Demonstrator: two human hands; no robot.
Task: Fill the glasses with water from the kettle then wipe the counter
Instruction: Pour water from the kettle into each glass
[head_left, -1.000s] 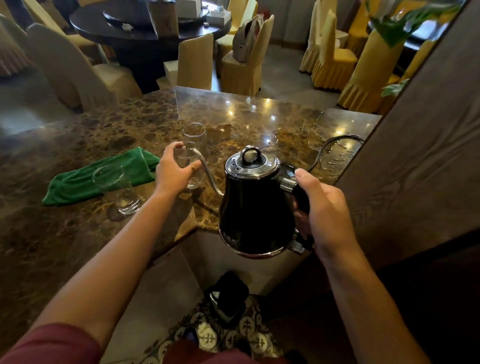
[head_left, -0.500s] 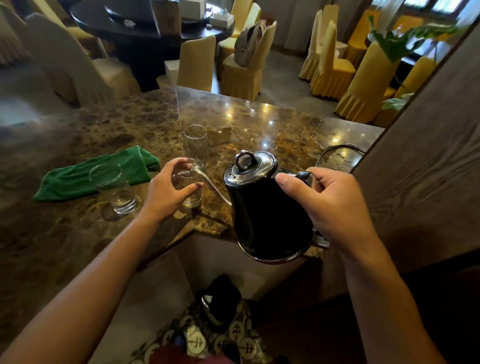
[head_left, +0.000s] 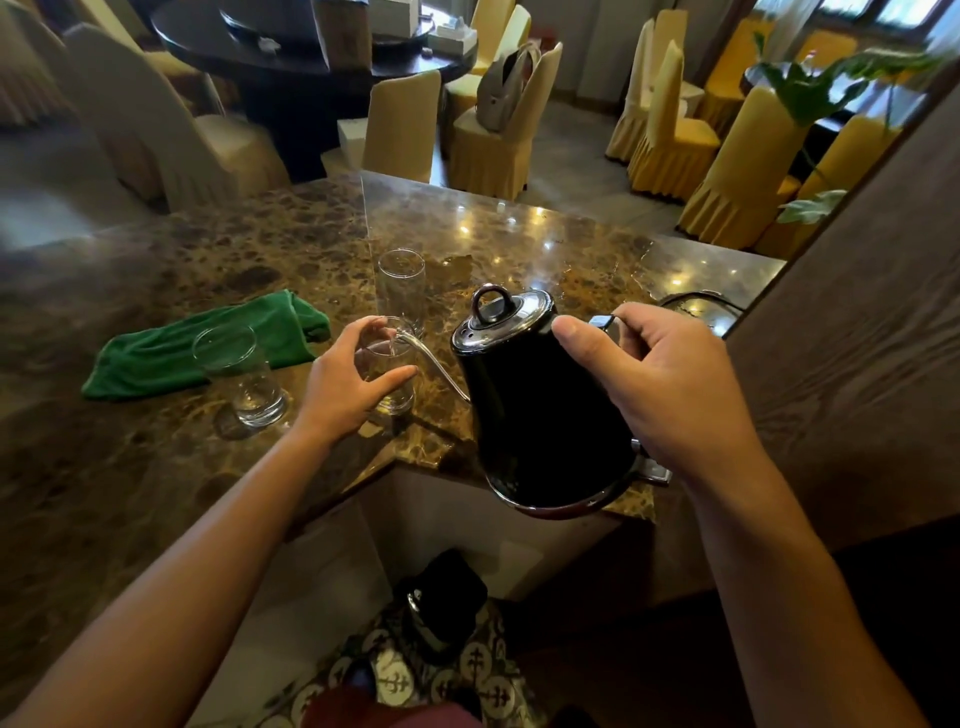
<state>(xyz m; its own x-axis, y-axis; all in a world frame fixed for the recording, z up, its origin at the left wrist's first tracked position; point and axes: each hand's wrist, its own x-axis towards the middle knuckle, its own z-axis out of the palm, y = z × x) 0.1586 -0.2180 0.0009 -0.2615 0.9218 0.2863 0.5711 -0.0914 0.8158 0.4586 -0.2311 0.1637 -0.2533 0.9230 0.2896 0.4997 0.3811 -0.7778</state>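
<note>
Right hand (head_left: 670, 384) gripping tilted kettle (head_left: 540, 415), spout in glass (head_left: 389, 374) steadied on counter (head_left: 519, 249) by curled left hand (head_left: 343, 384). Risk: overtilting, overflow, spill near edge.

Far left: dark round table (head_left: 311, 57) with white boxes (head_left: 451, 36) on it.
Chairs: yellow-covered chairs (head_left: 670, 130) stand far behind.
Bag: grey bag (head_left: 501, 91) on a chair.
Far right: leafy plant (head_left: 810, 88).
</note>
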